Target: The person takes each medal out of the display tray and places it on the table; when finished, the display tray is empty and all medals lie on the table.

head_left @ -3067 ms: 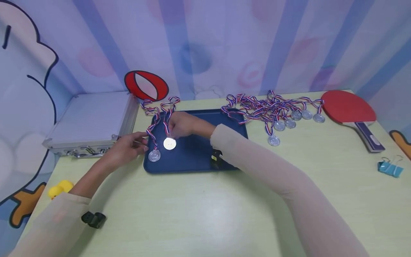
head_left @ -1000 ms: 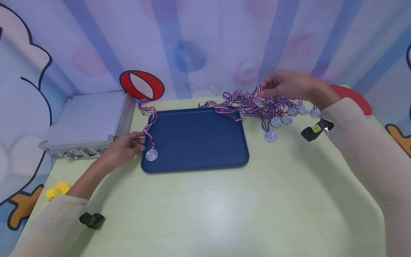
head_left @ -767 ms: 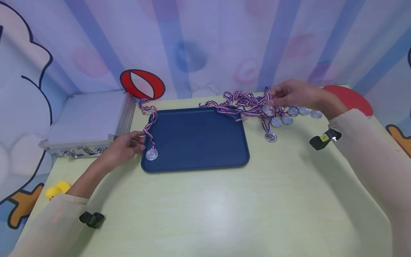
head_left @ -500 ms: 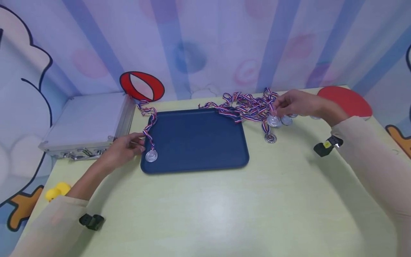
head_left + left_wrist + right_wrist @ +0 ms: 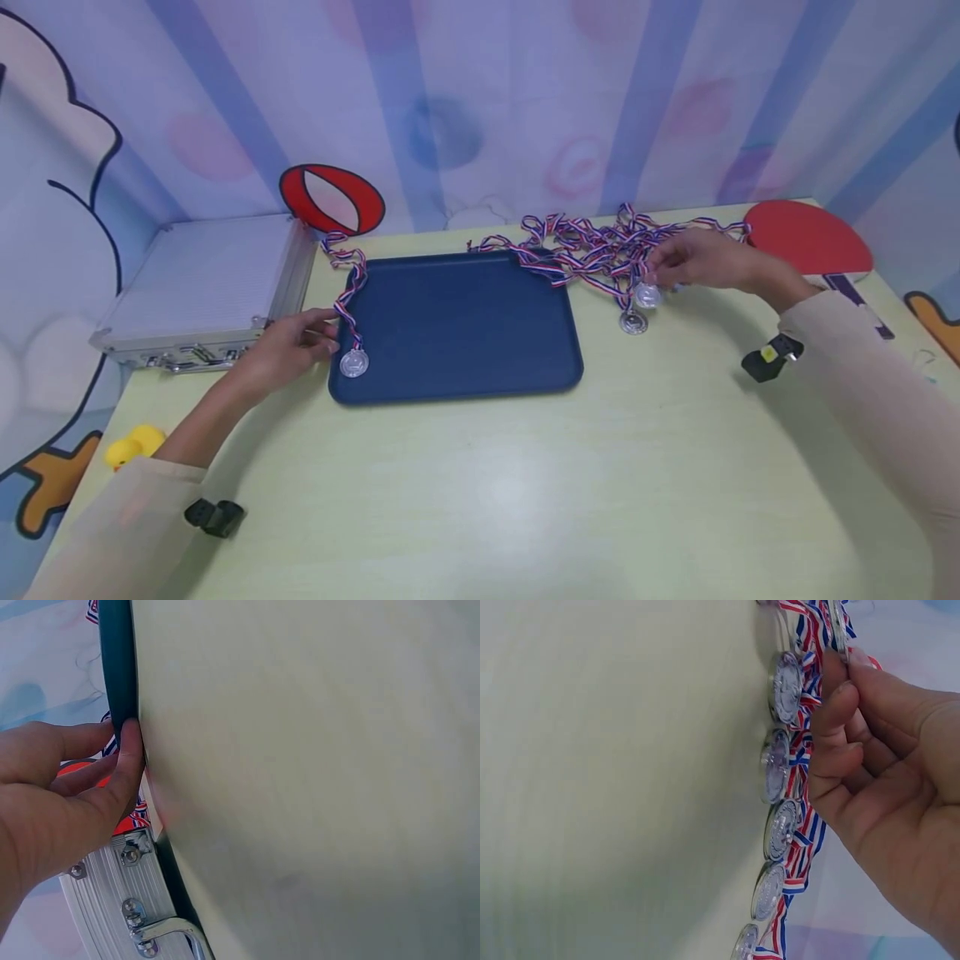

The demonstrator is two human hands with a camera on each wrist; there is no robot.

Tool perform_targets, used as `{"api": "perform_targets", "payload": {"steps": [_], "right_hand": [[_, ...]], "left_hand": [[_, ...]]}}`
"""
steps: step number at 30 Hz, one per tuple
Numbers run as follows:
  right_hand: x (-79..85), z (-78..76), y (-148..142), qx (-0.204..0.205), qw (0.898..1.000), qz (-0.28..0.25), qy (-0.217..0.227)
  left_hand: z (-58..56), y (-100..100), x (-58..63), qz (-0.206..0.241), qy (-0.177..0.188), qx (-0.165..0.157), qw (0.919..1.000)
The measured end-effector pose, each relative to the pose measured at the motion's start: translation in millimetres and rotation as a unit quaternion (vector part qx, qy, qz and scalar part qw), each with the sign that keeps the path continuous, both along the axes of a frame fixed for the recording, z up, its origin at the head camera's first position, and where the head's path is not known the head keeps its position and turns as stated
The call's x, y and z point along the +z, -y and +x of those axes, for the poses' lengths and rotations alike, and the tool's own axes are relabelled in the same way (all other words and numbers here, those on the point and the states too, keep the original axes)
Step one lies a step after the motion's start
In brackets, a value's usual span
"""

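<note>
A silver medal (image 5: 354, 362) lies on the left side of the dark blue tray (image 5: 457, 333), its striped ribbon running back over the rim. My left hand (image 5: 291, 354) is at the tray's left edge; the left wrist view shows thumb and fingers pinching the rim. At the back right, my right hand (image 5: 708, 260) pinches another silver medal (image 5: 647, 296) by its edge. Just in front of that one lies a further medal (image 5: 633, 322). Several more medals (image 5: 781, 829) stand out in a row in the right wrist view, mostly hidden behind the hand in the head view.
Tangled red, white and blue ribbons (image 5: 577, 242) overlap the tray's back right corner. A red table tennis bat (image 5: 806, 237) lies at the far right. A silver case (image 5: 206, 275) stands at the back left, with a yellow rubber duck (image 5: 135, 446) nearer me.
My right hand has carried a medal from the tray to the ribbon pile, then lowered it toward the row of medals. My left hand stays at the tray edge.
</note>
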State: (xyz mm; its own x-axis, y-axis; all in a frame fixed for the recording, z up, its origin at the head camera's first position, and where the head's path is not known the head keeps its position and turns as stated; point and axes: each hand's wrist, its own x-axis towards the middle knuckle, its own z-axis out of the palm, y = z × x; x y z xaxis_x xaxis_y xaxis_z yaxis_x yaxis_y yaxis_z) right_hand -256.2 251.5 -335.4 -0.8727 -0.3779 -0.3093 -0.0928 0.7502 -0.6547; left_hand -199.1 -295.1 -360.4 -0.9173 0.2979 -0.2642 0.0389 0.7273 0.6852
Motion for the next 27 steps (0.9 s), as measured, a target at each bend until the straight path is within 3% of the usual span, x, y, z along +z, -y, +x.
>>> {"api": "perform_targets", "payload": {"steps": [9,13,21,27], "right_hand": [[-5.4,0.2,-2,-0.011,0.997,0.023,-0.074],[-8.6,1.3,-5,-0.007,0.996,0.024,-0.087],[-16.8,3.8,-4,0.031,0.996,0.018,-0.079],[-16.8,2.5,-1,0.066,0.99,0.043,-0.118]], "left_hand": [[-0.3,0,-1.0,0.007,0.002,-0.005,1.0],[-0.2,2,-1.4,0.007,0.002,-0.005,1.0],[0.0,2,-2.7,0.008,0.001,-0.008,0.9999],[-0.7,1,-1.8,0.013,0.003,-0.007,0.9999]]}}
